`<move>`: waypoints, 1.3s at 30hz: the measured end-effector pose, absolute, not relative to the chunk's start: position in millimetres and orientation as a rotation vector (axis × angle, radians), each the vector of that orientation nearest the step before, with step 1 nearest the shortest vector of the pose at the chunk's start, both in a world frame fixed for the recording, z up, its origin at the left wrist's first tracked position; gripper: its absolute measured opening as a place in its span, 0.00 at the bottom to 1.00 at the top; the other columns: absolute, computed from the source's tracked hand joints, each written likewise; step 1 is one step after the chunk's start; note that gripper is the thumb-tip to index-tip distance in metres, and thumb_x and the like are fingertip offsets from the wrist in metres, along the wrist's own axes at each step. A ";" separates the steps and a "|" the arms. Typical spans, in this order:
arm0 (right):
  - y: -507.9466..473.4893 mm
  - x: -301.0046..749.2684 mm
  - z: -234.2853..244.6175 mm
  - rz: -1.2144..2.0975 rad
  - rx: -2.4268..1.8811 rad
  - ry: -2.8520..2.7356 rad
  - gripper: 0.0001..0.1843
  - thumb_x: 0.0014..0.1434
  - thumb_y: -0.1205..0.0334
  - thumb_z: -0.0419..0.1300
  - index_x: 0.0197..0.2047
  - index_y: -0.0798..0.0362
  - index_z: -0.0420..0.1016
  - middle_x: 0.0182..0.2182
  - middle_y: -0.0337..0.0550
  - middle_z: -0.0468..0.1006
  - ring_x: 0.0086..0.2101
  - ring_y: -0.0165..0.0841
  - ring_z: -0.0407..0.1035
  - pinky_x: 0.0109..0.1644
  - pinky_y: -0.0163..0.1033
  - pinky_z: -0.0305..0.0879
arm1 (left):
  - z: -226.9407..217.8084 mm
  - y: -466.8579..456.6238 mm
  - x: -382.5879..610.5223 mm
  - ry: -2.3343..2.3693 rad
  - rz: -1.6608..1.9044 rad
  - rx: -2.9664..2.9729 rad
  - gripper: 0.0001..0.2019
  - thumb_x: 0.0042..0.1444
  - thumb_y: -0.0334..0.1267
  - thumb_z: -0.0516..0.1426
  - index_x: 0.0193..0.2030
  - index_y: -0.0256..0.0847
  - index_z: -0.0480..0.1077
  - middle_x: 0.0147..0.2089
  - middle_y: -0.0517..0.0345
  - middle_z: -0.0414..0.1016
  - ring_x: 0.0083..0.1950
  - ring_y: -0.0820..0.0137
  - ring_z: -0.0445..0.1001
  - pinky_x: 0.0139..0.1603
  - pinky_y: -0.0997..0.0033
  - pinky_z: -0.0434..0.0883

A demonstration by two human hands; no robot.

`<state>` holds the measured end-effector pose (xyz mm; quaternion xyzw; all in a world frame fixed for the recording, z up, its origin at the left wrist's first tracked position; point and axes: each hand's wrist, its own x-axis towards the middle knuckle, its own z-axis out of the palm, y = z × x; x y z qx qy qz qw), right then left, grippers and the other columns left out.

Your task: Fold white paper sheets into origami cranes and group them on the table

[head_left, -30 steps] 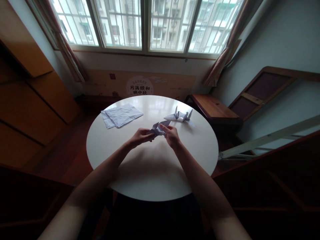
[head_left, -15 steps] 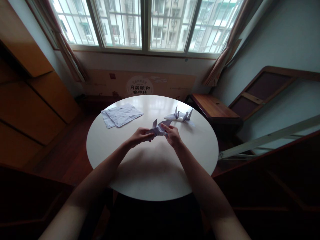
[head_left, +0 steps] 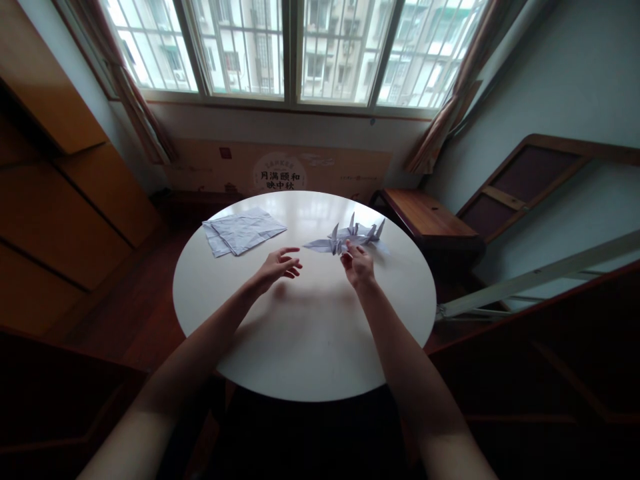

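Note:
A folded pale paper crane (head_left: 325, 246) is at table height on the right half of the round white table (head_left: 300, 353). My right hand (head_left: 359, 265) has thumb and fingers closed at its right end, which they partly hide. Just behind stand more paper cranes (head_left: 373, 233), overlapping so closely that their outlines merge. My left hand (head_left: 277, 267) hovers over the table's middle, fingers spread and holding nothing. To its upper left lie creased sheets of pale paper (head_left: 245, 230).
Beyond the table's far edge, a printed board (head_left: 200, 163) leans under the barred window. A wooden bench (head_left: 425, 210) stands at the right, with a leaning wooden-framed panel (head_left: 530, 177) past it. Orange-brown cabinets (head_left: 60, 220) line the left side.
The paper crane that both hands held has moved right and away, beside the other cranes. My left hand has let go and opened; my right hand went with the crane.

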<state>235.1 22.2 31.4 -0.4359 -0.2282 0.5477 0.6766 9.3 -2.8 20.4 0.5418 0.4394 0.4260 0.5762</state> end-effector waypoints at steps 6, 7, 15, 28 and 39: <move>43.0 270.8 19.9 0.944 -1.327 -0.380 0.10 0.57 0.52 0.55 0.41 0.45 0.64 0.28 0.32 0.66 0.22 0.24 0.64 0.21 0.29 0.58 | 15.3 13.7 -9.2 1.423 1.178 1.475 0.22 0.53 0.41 0.59 0.55 0.37 0.69 0.45 0.47 0.75 0.41 0.65 0.77 0.39 0.65 0.75; 43.9 271.7 18.2 0.926 -1.350 -0.439 0.11 0.57 0.51 0.54 0.42 0.44 0.64 0.29 0.32 0.66 0.21 0.24 0.63 0.21 0.29 0.57 | 14.2 15.5 -13.1 1.516 1.181 1.575 0.21 0.54 0.40 0.57 0.54 0.37 0.70 0.47 0.46 0.74 0.45 0.63 0.76 0.45 0.62 0.74; 35.9 256.8 23.0 0.894 -1.221 -0.523 0.17 0.52 0.58 0.57 0.47 0.46 0.67 0.37 0.36 0.72 0.25 0.22 0.65 0.25 0.28 0.58 | 2.5 19.6 -37.9 2.265 0.582 1.975 0.22 0.57 0.47 0.56 0.56 0.44 0.72 0.72 0.45 0.49 0.73 0.43 0.42 0.68 0.36 0.46; 29.2 244.2 27.2 0.873 -1.139 -0.741 0.12 0.47 0.58 0.60 0.36 0.53 0.72 0.27 0.36 0.73 0.23 0.24 0.63 0.26 0.31 0.57 | 0.0 22.7 -44.9 2.263 0.455 1.982 0.30 0.60 0.54 0.51 0.66 0.44 0.61 0.72 0.41 0.52 0.71 0.45 0.50 0.66 0.32 0.44; 21.5 233.5 16.6 1.350 -1.140 -1.031 0.13 0.48 0.57 0.66 0.38 0.52 0.77 0.35 0.42 0.80 0.27 0.27 0.72 0.29 0.32 0.64 | -0.9 24.9 -46.3 2.268 0.406 2.006 0.31 0.60 0.55 0.49 0.65 0.38 0.62 0.72 0.41 0.51 0.70 0.44 0.51 0.65 0.36 0.50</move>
